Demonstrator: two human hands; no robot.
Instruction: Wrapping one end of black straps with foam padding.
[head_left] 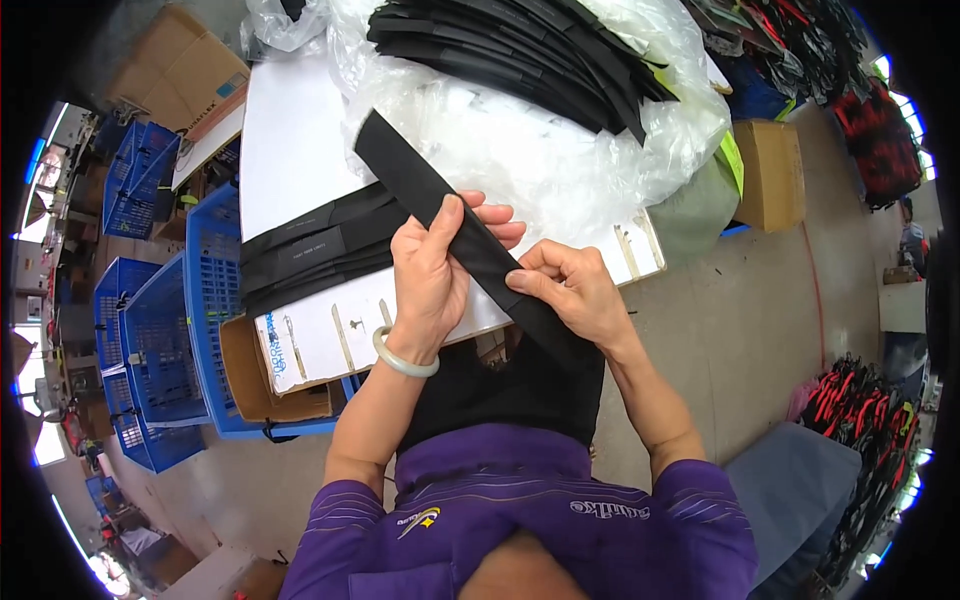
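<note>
Head view, looking down:

Long black strap (470,235) in the middle, slanting from 11 o'clock down to 5 o'clock. Left hand (432,275) wrapped around the strap, thumb on top, fingers curled behind. Pale round bangle (404,358) on that wrist. Right hand (570,290) just beside it at 3 o'clock, pinching the strap lower down with thumb and fingertips. Both hands shut tight on the strap and very close together, almost touching. Top end of the strap sticking up over the white desk (290,140). Bottom end running down onto a black cloth on the lap.

At 9 o'clock from the hands, a small stack of black straps (310,250) lying flat on the desk. At 12 o'clock, a big pile of black straps (520,50) resting on crinkly clear plastic (560,160). Blue baskets (170,340) at 9 o'clock, beside the desk. Brown cardboard box (770,175) on the floor at 2 o'clock. Red and black things (850,410) heaped on the floor at 4 o'clock. Purple shirt (520,520) at 6 o'clock.
</note>
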